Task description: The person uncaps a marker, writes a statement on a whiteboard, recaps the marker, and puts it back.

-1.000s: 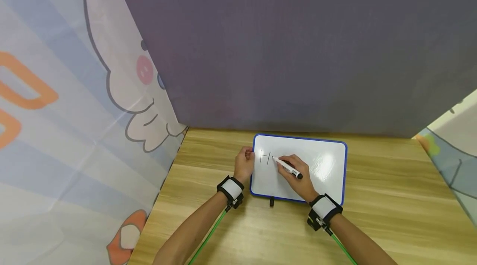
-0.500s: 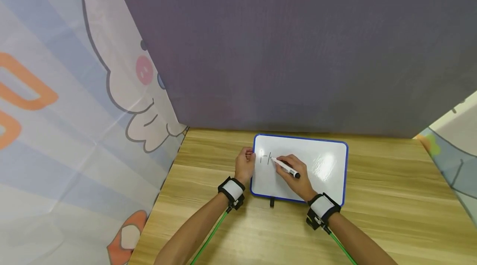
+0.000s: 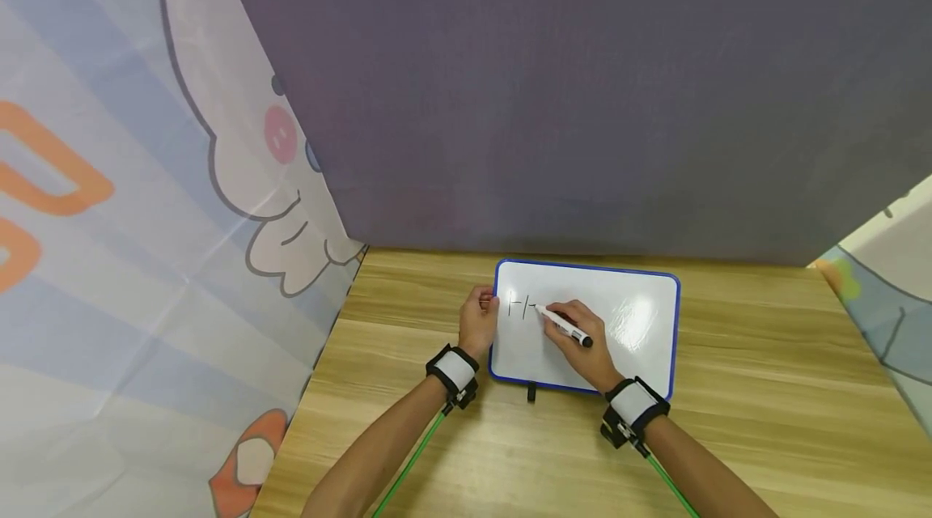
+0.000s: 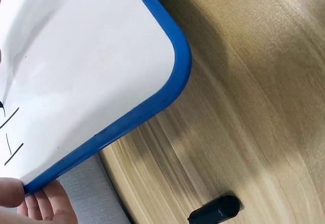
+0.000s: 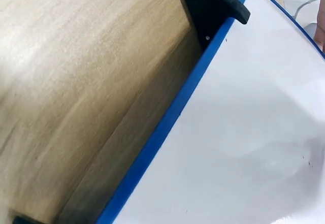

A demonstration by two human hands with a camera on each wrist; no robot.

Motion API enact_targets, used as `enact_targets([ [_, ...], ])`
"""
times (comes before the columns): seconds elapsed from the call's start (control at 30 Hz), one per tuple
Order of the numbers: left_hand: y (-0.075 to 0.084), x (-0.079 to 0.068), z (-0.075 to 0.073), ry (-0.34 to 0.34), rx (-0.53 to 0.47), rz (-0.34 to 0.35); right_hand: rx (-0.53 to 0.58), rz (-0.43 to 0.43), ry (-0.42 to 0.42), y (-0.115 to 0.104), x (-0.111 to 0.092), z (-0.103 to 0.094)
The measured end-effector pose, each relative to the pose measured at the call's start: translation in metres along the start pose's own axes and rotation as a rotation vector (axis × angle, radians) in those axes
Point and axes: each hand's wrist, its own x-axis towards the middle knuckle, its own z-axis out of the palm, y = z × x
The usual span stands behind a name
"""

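Note:
A small whiteboard (image 3: 582,285) with a blue frame stands over the wooden table, held off its surface. At its left edge my left hand (image 3: 476,329) pinches the frame, thumb in front and fingers behind, as the left wrist view shows. My right hand (image 3: 591,348) holds a white marker (image 3: 565,326) with a black end, its tip at the board's upper left. Thin black strokes (image 3: 517,305) are drawn there, two uprights each with a short bar to the right. The right wrist view shows neither the right hand nor the marker.
A black holder (image 5: 218,10) grips the board's lower edge. Another black piece (image 4: 216,211) rests on the wooden table (image 3: 757,356). Behind rises a dark grey panel (image 3: 582,97), and a printed cartoon sheet (image 3: 109,299) hangs at left. Green cables (image 3: 411,461) run from both wrist straps.
The marker tip has shifted slightly left, then right, and a short horizontal bar now extends from the second upright. My left hand keeps its hold on the board's edge.

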Motion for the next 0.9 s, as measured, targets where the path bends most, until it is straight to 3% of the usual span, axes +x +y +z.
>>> enact_targets([
  [0.23,0.000,-0.003,-0.002,0.003,0.017,-0.002,0.015,-0.011,0.015,0.003,0.003,-0.001],
  [0.63,0.002,0.000,-0.001,-0.008,0.003,0.004,0.065,-0.075,-0.087,-0.004,-0.001,-0.004],
  [0.9,0.003,-0.003,-0.002,-0.013,0.015,0.006,0.030,-0.034,-0.007,-0.003,0.000,-0.014],
])
